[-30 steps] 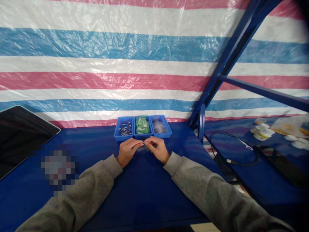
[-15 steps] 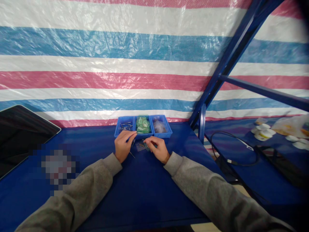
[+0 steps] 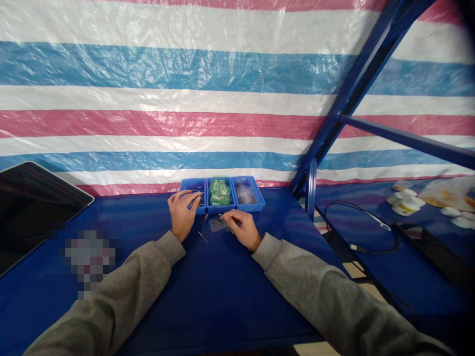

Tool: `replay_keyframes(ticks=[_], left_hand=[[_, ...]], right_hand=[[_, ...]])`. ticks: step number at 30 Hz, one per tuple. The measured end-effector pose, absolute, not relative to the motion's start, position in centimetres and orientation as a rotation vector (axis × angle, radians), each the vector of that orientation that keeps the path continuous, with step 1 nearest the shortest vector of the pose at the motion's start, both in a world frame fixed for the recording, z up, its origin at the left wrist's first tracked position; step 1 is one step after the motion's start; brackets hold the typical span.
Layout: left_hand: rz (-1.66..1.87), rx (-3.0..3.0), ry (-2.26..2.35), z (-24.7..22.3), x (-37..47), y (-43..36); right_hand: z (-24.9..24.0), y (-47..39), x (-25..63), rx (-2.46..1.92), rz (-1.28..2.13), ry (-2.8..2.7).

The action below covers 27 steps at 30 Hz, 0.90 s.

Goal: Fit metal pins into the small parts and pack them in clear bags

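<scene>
My left hand (image 3: 180,211) hovers over the left blue bin (image 3: 203,203), which contains thin metal rods. Its thumb and fingers are curved with a gap between them, and one rod (image 3: 202,193) shows by the fingertips. My right hand (image 3: 242,228) is closed in a pinch in front of the bins; a small tip shows at its fingers, too small to name. Beside those fingertips a small clear plastic bag (image 3: 214,225) lies on the table, partly covered. Left of the bag lie loose metal rods (image 3: 203,237).
The middle bin (image 3: 221,207) holds green packets (image 3: 219,190); the right bin (image 3: 261,201) holds clear plastic bags (image 3: 245,193). A dark screen (image 3: 33,207) stands at the left beside a blurred patch. On the right are a blue metal frame (image 3: 310,190) and a black cable (image 3: 365,253).
My left hand has moved left and slightly up, from in front of the bins to over the left bin, and its fingers have spread. My right hand has stayed in place.
</scene>
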<state>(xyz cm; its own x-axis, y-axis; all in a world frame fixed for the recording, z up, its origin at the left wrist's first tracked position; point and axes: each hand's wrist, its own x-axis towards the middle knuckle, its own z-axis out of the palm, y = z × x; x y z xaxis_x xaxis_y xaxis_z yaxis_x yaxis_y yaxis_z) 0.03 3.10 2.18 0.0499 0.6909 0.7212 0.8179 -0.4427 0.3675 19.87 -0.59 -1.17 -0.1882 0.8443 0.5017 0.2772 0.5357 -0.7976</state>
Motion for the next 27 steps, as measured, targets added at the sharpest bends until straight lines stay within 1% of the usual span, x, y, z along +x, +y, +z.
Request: replay_keyframes(ticks=[6,9,11,14,16,18,22,27], left_hand=[[-1.303,-2.184,-1.531,2.9,0.3,2.4],[-1.249,-2.371,-1.388,4.5,0.5,1.7],[-1.063,-2.587,-1.312,5.8,0.6,1.2],[-0.552,-2.825,-1.252,7.4,0.3,0.6],[-0.223,-2.871,-1.27,7.6,-0.3,0.2],[-0.014,-2.83,-1.27,7.2,-0.9,-0.1],[0.128,-2.787,-1.25,5.5,-1.2,-0.3],[0.096,-2.719,-1.283,4.3,0.2,-0.4]], right_hand=[[-1.1,-0.6,19.8,-0.924,0.656,-1.765],[-1.1,-0.6,19.9,-0.925,0.648,-1.766],[-1.1,-0.6,19.9,-0.927,0.644,-1.767],[-1.0,-0.6,20.0,-0.933,0.64,-1.762],[-1.0,-0.6,20.0,-0.939,0.639,-1.75],[-1.1,-0.6,20.0,-0.941,0.641,-1.739],[-1.1,-0.6,19.9,-0.945,0.648,-1.728],[-1.0,-0.7,20.0,-0.949,0.646,-1.729]])
